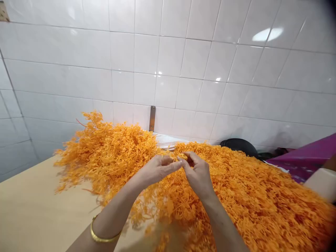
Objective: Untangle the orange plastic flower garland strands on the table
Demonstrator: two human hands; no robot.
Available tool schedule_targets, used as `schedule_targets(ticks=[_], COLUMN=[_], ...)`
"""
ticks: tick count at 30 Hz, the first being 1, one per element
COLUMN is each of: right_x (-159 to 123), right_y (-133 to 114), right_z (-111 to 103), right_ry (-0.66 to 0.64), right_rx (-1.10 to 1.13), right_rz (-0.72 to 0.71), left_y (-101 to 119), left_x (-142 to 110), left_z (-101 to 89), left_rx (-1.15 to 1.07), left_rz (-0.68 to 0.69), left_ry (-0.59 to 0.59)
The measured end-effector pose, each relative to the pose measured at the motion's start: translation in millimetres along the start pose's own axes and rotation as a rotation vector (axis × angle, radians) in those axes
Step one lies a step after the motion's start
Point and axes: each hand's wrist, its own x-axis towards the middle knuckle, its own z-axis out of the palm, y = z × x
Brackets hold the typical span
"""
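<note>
In the middle of the head view, my left hand [159, 169] and my right hand [198, 175] meet at the fingertips. Both are closed in a pinch on a small orange artificial foliage sprig [183, 156], mostly covered by my fingers. A bushy heap of orange artificial foliage [115, 150] rises to the left, just beyond my left hand. The wider pile of the same foliage [252, 189] spreads to the right and around my right forearm. Some loose, blurred sprigs hang between and below my forearms. A gold bangle [96, 234] circles my left wrist.
The pale wooden table [34, 206] shows at the left. Behind it stands a white tiled wall [147, 52] with a metal bracket [152, 119]. A black round object [238, 145] and a purple sheet [301, 157] lie beyond the pile at right.
</note>
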Motion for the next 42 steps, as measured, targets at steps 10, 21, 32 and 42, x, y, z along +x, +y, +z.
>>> schedule_targets(ticks=[10, 21, 32, 42], right_x=[1, 2, 10, 16], right_y=[6, 14, 21, 29], right_z=[-4, -1, -16, -37], right_ry=[-0.088, 0.01, 0.328, 0.205], right_rx=[0.056, -0.151, 0.735, -0.089], right_rz=[0.057, -0.035, 0.449, 0.317], left_y=[-22, -30, -20, -10], left_x=[17, 17, 17, 23], left_z=[9.9, 13.1, 6.8, -31.1], left_rx=[-0.419, -0.371, -0.519, -0.829], left_rz=[-0.213, -0.248, -0.189, -0.036], left_ry=[-0.009, -0.082, -0.001, -0.042])
